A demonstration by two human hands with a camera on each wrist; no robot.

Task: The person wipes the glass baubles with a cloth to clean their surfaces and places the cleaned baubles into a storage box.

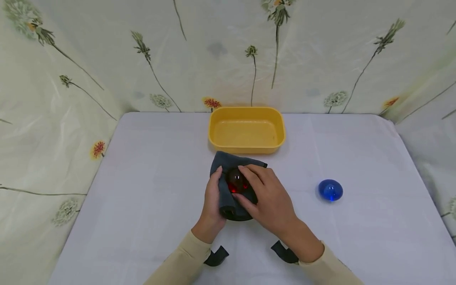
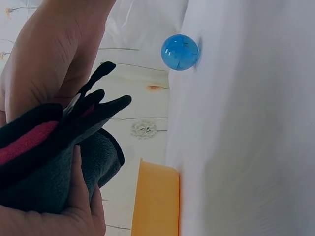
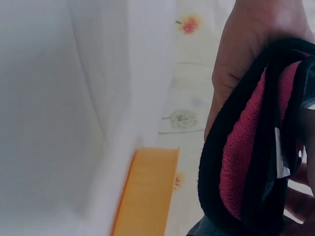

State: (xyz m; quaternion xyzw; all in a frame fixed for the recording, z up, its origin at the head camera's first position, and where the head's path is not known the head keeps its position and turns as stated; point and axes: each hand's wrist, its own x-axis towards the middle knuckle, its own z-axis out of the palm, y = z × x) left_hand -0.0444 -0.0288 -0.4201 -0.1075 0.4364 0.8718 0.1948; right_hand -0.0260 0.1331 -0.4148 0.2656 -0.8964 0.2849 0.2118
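Note:
A dark grey-blue cloth with black edging is held above the near middle of the table. My left hand grips its left side, thumb on top, and the cloth lies folded over that palm. On the cloth sits a glassy dark-red ball. My right hand holds this ball from the right, its fingertips on top and thumb at the near side. Pink lining and a small white tag show between the cloth's folds in the right wrist view. The ball is hidden from the left wrist view.
A yellow rectangular tub stands at the back edge of the table, just beyond the cloth. A clear blue ball rests on the white tablecloth to the right. A flower-printed curtain hangs behind and along both sides.

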